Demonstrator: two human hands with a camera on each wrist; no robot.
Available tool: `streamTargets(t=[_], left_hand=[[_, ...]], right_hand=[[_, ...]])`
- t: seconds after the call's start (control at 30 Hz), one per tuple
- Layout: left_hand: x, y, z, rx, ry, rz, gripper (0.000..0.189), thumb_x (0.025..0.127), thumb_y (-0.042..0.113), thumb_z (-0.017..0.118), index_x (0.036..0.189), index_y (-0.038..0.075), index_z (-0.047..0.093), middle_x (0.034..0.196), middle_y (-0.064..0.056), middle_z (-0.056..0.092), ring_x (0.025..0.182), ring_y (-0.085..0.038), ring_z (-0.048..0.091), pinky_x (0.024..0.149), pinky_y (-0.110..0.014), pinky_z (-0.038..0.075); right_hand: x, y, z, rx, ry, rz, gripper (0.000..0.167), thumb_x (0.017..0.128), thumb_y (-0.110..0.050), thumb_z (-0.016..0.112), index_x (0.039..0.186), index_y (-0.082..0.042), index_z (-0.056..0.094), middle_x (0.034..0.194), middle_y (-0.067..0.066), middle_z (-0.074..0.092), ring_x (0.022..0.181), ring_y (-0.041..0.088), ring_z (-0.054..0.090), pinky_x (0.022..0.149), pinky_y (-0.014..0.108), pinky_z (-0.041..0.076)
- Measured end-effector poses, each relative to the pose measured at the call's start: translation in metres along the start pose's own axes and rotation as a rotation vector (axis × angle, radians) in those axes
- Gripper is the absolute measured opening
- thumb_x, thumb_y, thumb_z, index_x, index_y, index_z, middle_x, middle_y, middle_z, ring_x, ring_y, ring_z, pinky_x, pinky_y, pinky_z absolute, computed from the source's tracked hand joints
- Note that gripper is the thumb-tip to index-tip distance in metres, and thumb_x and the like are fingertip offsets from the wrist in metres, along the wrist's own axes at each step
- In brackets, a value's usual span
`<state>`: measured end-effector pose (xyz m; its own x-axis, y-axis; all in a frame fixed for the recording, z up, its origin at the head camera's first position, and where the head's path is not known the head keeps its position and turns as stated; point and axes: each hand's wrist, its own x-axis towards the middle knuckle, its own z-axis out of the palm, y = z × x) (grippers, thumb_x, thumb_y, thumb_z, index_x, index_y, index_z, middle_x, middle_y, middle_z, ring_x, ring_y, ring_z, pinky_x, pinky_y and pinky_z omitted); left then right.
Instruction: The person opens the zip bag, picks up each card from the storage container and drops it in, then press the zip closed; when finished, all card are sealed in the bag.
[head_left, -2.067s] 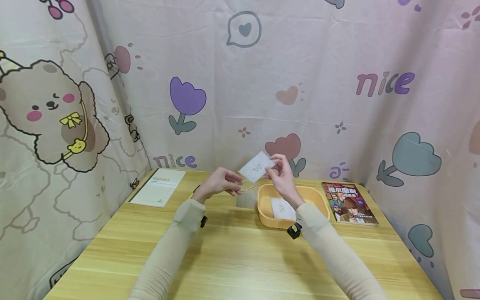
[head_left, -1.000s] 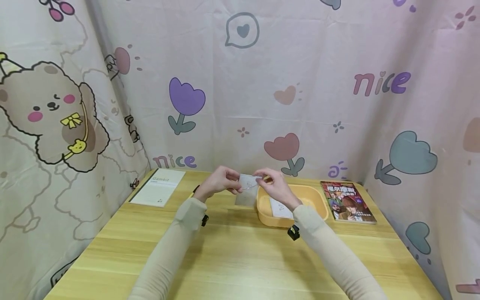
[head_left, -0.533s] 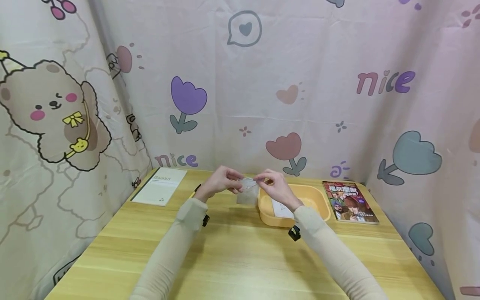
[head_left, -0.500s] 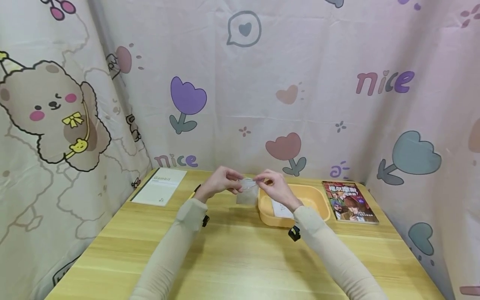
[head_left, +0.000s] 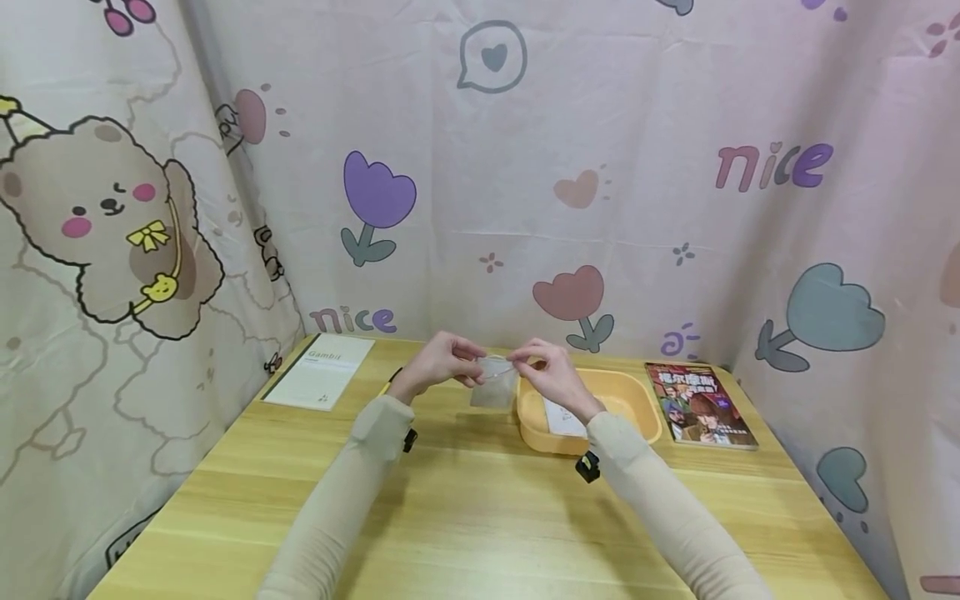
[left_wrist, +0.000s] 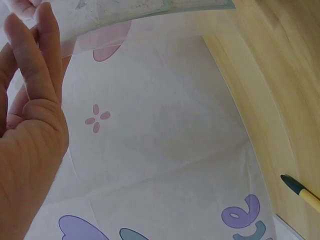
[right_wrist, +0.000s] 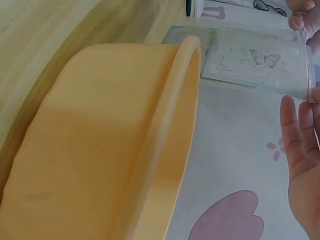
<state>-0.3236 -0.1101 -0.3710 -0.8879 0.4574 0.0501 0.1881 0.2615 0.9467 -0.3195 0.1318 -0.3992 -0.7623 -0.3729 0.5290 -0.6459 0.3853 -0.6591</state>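
Both hands hold a clear zip bag (head_left: pixel 492 393) up near the back of the table, its top edge spanning the gap between them. The left hand (head_left: pixel 444 363) pinches the left end of that edge and the right hand (head_left: pixel 551 372) pinches the right end. A card with a butterfly print (right_wrist: pixel 265 60) lies inside the bag, seen in the right wrist view; a second greenish card (right_wrist: pixel 182 37) shows beyond its lower end. A thin reddish line runs along the bag's mouth. In the left wrist view, the left hand (left_wrist: pixel 37 105) overlaps the bag's near edge.
A yellow plastic basket (head_left: pixel 645 408) stands just right of the bag under the right forearm, with a white printed card (head_left: pixel 562 418) in it. A notebook (head_left: pixel 318 372) lies at the left, a comic book (head_left: pixel 701 407) at the right. A yellow pen (left_wrist: pixel 305 195) with dark tip lies nearby.
The right hand has moved left and down from above the bag, lowering the butterfly card into it. It now pinches the bag's edge. The left hand has stayed at the bag's mouth.
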Motion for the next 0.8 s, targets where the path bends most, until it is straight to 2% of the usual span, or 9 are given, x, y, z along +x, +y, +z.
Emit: streamTargets(t=[0.13, 0.27, 0.4, 0.63, 0.8], left_hand=[[-0.001, 0.000, 0.000, -0.005, -0.007, -0.008, 0.037, 0.087, -0.001, 0.071, 0.121, -0.009, 0.063, 0.109, -0.026, 0.070, 0.079, -0.024, 0.074, 0.074, -0.039, 0.064], [-0.002, -0.001, 0.000, -0.014, -0.012, -0.019, 0.039, 0.088, -0.002, 0.069, 0.124, -0.011, 0.059, 0.114, -0.031, 0.066, 0.080, -0.025, 0.074, 0.071, -0.035, 0.064], [-0.002, -0.001, 0.000, -0.019, -0.015, -0.017, 0.041, 0.088, -0.004, 0.067, 0.127, -0.013, 0.057, 0.116, -0.034, 0.064, 0.079, -0.023, 0.074, 0.074, -0.038, 0.064], [0.000, 0.000, 0.000, -0.021, -0.009, -0.014, 0.040, 0.087, -0.004, 0.069, 0.125, -0.013, 0.058, 0.116, -0.033, 0.065, 0.077, -0.020, 0.074, 0.071, -0.034, 0.064], [0.001, 0.001, 0.000, -0.001, -0.002, -0.013, 0.039, 0.088, -0.002, 0.069, 0.125, -0.011, 0.059, 0.116, -0.030, 0.066, 0.078, -0.021, 0.074, 0.072, -0.035, 0.064]], right_hand=[[-0.001, 0.002, 0.000, 0.023, 0.009, 0.018, 0.015, 0.094, -0.007, 0.064, 0.101, -0.008, 0.076, 0.097, 0.002, 0.070, 0.080, 0.016, 0.065, 0.070, 0.023, 0.060], [-0.001, 0.003, -0.001, 0.053, 0.007, 0.029, 0.015, 0.094, -0.007, 0.063, 0.103, -0.003, 0.075, 0.100, 0.007, 0.070, 0.081, 0.026, 0.068, 0.070, 0.022, 0.060], [-0.004, 0.006, -0.004, 0.080, 0.016, 0.062, 0.015, 0.095, -0.008, 0.064, 0.104, -0.004, 0.075, 0.101, 0.010, 0.070, 0.081, 0.031, 0.068, 0.070, 0.020, 0.059], [-0.010, 0.017, -0.015, 0.101, -0.008, 0.129, 0.018, 0.095, -0.009, 0.065, 0.108, 0.000, 0.073, 0.106, 0.018, 0.070, 0.079, 0.016, 0.067, 0.073, 0.021, 0.059], [-0.013, 0.024, -0.026, 0.091, -0.045, 0.168, 0.020, 0.094, -0.009, 0.066, 0.109, 0.003, 0.071, 0.107, 0.019, 0.070, 0.078, 0.008, 0.066, 0.073, 0.021, 0.059]])
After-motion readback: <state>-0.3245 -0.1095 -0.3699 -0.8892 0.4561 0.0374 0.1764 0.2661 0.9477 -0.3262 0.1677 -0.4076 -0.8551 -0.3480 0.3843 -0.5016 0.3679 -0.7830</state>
